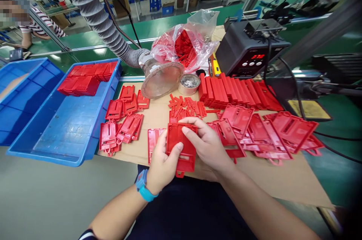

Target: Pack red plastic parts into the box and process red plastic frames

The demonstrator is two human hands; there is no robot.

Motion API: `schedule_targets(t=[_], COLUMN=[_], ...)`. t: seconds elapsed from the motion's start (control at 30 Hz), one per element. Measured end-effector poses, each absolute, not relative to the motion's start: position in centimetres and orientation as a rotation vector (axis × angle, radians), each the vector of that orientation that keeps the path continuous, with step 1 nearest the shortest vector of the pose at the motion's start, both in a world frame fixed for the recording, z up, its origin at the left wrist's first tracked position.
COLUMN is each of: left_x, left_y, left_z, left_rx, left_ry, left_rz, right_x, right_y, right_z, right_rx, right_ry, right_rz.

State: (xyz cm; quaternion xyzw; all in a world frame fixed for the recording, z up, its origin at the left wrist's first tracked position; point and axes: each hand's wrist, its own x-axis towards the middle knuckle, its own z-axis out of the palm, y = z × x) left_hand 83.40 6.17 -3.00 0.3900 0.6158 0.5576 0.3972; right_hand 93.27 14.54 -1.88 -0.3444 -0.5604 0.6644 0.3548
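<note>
Around you is a workshop with shelving at the back, and a cardboard sheet point(268, 177) covers part of the green bench point(85, 45) before you. The red slotted panel point(186, 150) is right between your two hands, held just above the sheet's near edge; take it as the landmark for everything else. Its long axis runs away from your body, with a small tab at the near end. Neither hand is nearer, as both touch it: your left hand point(162, 162) is clamped on its left edge, thumb flat across the face, while your right hand point(207, 143) pinches its far right corner, thumb on the face and index finger along the far edge. The fingertips behind it are hidden. Your left wrist comes in from the near left, your right forearm slants in from the near right. Just left of the panel and partly behind it lies another red panel point(153, 139); just beyond it is a heap of small red strips point(195, 106). Right of it spread overlapping large panels point(263, 134), with a leaning row of red blocks point(240, 93) behind them. Farther beyond the landmark hangs a funnel-shaped extraction hood point(162, 79), and well to its left sits a blue tray point(59, 126).
</note>
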Motion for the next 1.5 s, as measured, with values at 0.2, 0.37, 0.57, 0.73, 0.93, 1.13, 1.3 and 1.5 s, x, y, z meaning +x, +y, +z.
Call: schedule_targets(t=[0.2,0.37,0.57,0.73,0.93,1.13,1.3,1.5], left_x=[82.9,82.8,83.0,83.3,81.6,78.0,78.6,79.6], left_y=[6.2,6.2,6.3,6.2,5.6,2.7,1.8,2.2], left_z=[-3.4,-3.0,-2.6,-3.1,-2.2,-3.8,-5.5,-6.4], left_rx=[0.631,0.583,0.743,0.688,0.654,0.83,0.802,0.739], left_ry=[1.167,1.077,1.261,1.281,1.327,1.934,1.795,1.69], left_rz=[1.372,1.349,1.376,1.412,1.423,1.465,1.408,1.446], right_x=[92.7,92.6,92.6,93.2,92.7,88.9,87.2,89.2], right_y=[15.0,15.2,14.7,14.6,16.8,18.2,17.6,18.8], right_z=[-2.6,-2.0,-1.4,-1.5,-0.6,-0.9,-2.8,-1.5], right_rx=[-1.061,-1.098,-1.114,-1.091,-1.022,-1.061,-1.05,-1.111], right_ry=[-1.298,-1.344,-1.469,-1.684,-2.117,-2.163,-2.29,-2.298], right_rz=[1.697,1.632,1.502,1.314,1.065,1.434,1.427,1.122])
